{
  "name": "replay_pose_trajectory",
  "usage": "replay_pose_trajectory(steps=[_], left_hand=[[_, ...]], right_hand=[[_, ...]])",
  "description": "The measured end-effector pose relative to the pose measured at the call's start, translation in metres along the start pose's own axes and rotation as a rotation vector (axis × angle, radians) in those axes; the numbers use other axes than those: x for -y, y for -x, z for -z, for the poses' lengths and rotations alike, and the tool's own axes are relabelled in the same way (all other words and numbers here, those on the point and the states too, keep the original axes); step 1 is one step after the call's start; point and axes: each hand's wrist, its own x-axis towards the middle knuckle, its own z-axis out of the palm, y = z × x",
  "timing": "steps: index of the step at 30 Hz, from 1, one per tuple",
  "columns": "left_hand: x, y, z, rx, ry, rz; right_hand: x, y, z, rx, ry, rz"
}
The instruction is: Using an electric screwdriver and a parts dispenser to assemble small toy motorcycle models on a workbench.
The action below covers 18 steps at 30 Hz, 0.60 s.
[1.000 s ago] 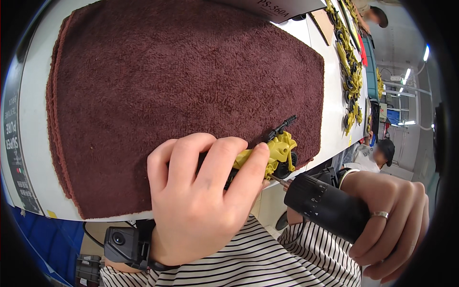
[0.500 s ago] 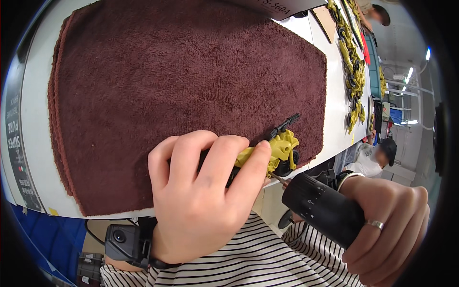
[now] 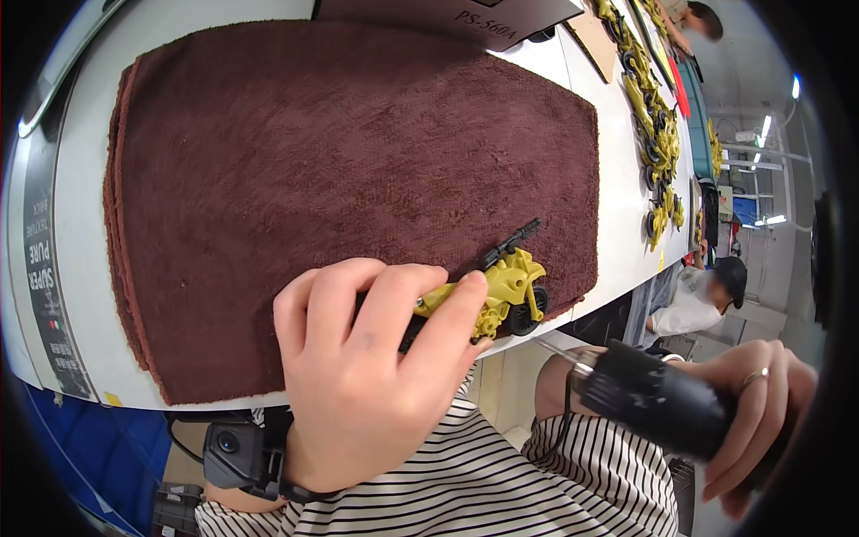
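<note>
My left hand (image 3: 380,358) is closed around a yellow-green toy motorcycle (image 3: 508,282) with black wheels and a black gun-like bar on top. Its fingers cover the toy's rear part. The toy lies at the near right part of a dark brown towel (image 3: 358,161). My right hand (image 3: 761,412) grips a black electric screwdriver (image 3: 662,394), partly blurred by motion. The screwdriver's thin bit points up and left toward the toy, with a gap between them, beyond the table's near edge.
A row of similar yellow-green toy motorcycles (image 3: 660,143) lines the right side of the white table (image 3: 617,242). A grey box (image 3: 447,20) stands at the towel's far edge. Two people are at the right, one in a white top (image 3: 684,300). A teal bin (image 3: 698,116) stands beyond the row.
My right hand has drawn the screwdriver away to the right and down, so its bit has left the toy. My left hand and the toy have shifted slightly left.
</note>
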Motion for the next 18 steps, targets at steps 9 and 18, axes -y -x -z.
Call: replay_pose_trajectory(steps=[9, 18], left_hand=[[-0.004, -0.003, 0.005, 0.07, -0.07, 0.03], [-0.008, -0.008, 0.004, 0.104, -0.097, -0.011]], right_hand=[[-0.005, 0.05, 0.014, -0.327, 0.246, 0.232], [-0.004, 0.058, 0.012, -0.388, 0.332, 0.296]])
